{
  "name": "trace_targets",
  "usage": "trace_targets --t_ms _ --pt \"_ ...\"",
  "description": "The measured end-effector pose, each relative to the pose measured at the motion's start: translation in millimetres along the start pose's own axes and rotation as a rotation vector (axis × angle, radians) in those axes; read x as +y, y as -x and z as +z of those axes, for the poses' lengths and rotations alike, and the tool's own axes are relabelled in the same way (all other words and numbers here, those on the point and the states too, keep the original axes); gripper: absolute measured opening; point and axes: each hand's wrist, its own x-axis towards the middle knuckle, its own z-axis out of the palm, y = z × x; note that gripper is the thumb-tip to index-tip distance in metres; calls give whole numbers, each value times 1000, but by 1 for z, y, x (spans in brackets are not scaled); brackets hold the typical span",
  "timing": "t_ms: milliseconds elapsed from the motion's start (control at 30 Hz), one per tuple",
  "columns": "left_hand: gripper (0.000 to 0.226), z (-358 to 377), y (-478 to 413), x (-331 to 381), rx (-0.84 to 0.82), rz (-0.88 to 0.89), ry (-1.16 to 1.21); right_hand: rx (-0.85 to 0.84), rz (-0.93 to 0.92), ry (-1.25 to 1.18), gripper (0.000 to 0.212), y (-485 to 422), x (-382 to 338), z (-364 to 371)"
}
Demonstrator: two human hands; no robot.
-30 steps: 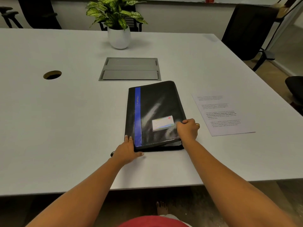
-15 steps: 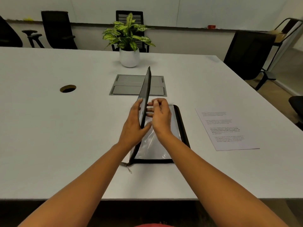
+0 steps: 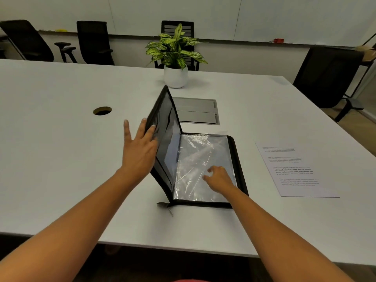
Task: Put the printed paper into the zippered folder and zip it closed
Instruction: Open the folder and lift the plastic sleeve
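The black zippered folder [image 3: 238,165] lies open on the white table [image 3: 61,169]. Its cover [image 3: 164,123] leans up and to the left. My left hand [image 3: 138,151] supports the outside of that cover with straight, spread fingers. Clear plastic sleeves [image 3: 195,157] fill the folder's right half, and my right hand [image 3: 218,178] rests on them with loosely curled fingers. The printed paper [image 3: 295,169] lies flat on the table to the right of the folder, apart from both hands. A zipper pull [image 3: 165,206] sticks out at the folder's near left corner.
A potted plant [image 3: 176,58] stands beyond the folder. A grey cable hatch [image 3: 197,112] lies behind the cover, and a round cable hole [image 3: 102,110] to the left. Black chairs [image 3: 325,76] surround the table. The table's near edge runs below my forearms.
The folder went from lying shut to open. Its cover swung from upright further over to the left, my left hand moved behind it, and my right hand dropped onto the plastic sleeves.
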Motion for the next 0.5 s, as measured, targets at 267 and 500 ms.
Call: trace_targets --t_ms 267,500 --pt "46 51 16 -15 -360 -55 -61 -71 194 284 57 0 71 6" --pt "54 112 31 -13 -686 -102 283 -72 195 382 53 5 95 13"
